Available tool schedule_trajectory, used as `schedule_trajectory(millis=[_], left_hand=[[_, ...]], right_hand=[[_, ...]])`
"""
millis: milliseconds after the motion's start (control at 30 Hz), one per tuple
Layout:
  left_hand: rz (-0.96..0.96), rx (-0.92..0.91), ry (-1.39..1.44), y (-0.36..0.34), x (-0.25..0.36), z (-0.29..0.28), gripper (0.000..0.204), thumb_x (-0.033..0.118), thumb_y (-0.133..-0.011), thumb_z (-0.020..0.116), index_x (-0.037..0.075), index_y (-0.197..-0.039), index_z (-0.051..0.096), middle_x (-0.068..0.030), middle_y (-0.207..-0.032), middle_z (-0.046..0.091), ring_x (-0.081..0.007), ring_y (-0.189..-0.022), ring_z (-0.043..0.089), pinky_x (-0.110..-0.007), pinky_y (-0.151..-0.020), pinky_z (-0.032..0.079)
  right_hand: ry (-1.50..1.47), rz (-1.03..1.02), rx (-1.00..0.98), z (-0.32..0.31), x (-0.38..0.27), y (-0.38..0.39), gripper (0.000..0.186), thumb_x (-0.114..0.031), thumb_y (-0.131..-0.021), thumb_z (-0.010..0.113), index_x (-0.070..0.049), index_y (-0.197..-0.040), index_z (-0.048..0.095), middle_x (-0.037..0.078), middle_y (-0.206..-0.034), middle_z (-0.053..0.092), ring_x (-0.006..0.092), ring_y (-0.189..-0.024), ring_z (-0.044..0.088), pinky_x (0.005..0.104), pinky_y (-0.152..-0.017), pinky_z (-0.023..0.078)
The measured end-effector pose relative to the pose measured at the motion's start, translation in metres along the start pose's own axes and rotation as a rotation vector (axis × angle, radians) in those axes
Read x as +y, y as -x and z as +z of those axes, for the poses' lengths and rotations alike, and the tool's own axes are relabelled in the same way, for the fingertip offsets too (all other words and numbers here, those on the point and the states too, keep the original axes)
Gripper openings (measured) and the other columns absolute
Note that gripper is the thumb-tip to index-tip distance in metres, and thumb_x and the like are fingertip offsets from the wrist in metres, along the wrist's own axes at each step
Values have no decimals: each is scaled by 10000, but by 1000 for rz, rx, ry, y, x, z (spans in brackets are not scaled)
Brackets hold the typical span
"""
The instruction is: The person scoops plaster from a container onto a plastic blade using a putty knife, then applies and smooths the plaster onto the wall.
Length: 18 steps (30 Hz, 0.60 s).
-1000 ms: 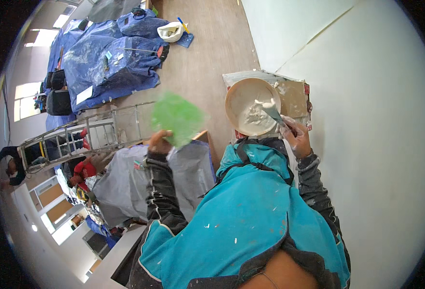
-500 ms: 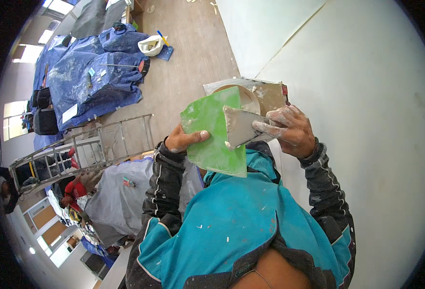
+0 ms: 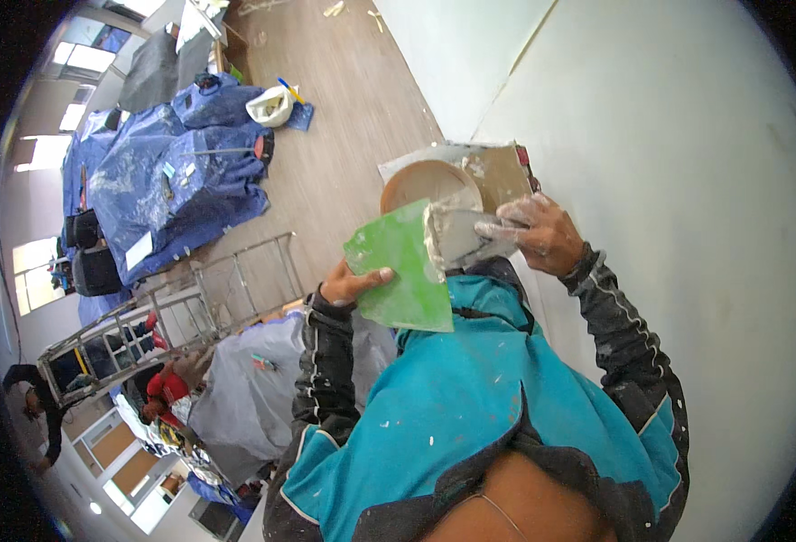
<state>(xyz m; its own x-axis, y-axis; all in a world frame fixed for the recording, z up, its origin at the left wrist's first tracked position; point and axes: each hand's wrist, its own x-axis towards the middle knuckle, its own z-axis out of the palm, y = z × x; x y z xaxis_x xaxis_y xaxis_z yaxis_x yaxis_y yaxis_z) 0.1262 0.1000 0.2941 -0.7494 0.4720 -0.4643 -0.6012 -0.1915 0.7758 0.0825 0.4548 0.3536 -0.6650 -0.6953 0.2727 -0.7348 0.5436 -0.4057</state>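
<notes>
My left hand point(image 3: 351, 284) grips a flat green plastic board point(image 3: 400, 268) by its left edge and holds it tilted in front of my chest. My right hand point(image 3: 539, 233), smeared with white plaster, is shut on a wide metal putty knife point(image 3: 456, 237) whose plaster-coated blade lies against the board's upper right edge. Just beyond the board, below my hands, sits a round bucket point(image 3: 425, 184) of pale plaster. I wear a teal vest over dark sleeves.
A white wall point(image 3: 678, 181) fills the right side. A metal ladder point(image 3: 172, 316) lies on the wooden floor at left. Blue tarps point(image 3: 172, 181) cover things farther off, with a white bucket point(image 3: 271, 106) beside them. A grey-covered heap point(image 3: 253, 397) is below me.
The green board rose from low at my left to in front of my chest. My right hand left the bucket and brought the loaded knife onto the board.
</notes>
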Motion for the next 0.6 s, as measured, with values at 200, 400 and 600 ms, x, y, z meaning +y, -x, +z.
schedule_trajectory(millis=[200,400,600], left_hand=[[24,-49,51,-7,22,13,636,176,-785,727,-4,-1344,483,-138,-1218,625,-254,-1075,629,-393,-927,511],[10,-26,158,-5,26,19,656,152,-750,707,-16,-1341,477,-157,-1191,639,-277,-1031,657,-405,-888,541],[-2,-11,56,-11,8,1,599,160,-800,711,-10,-1331,492,-145,-1194,634,-261,-1029,651,-394,-884,536]], right_hand=[[-228,-20,83,1,-27,-12,567,7,-668,667,-200,-1195,698,76,-1015,612,256,-914,577,401,-812,430],[-139,6,136,13,-24,1,607,-5,-708,635,-230,-1272,653,73,-1066,615,250,-966,596,406,-862,453],[-168,112,72,31,-13,22,617,9,-711,617,-219,-1284,642,102,-1079,623,285,-976,604,414,-877,467]])
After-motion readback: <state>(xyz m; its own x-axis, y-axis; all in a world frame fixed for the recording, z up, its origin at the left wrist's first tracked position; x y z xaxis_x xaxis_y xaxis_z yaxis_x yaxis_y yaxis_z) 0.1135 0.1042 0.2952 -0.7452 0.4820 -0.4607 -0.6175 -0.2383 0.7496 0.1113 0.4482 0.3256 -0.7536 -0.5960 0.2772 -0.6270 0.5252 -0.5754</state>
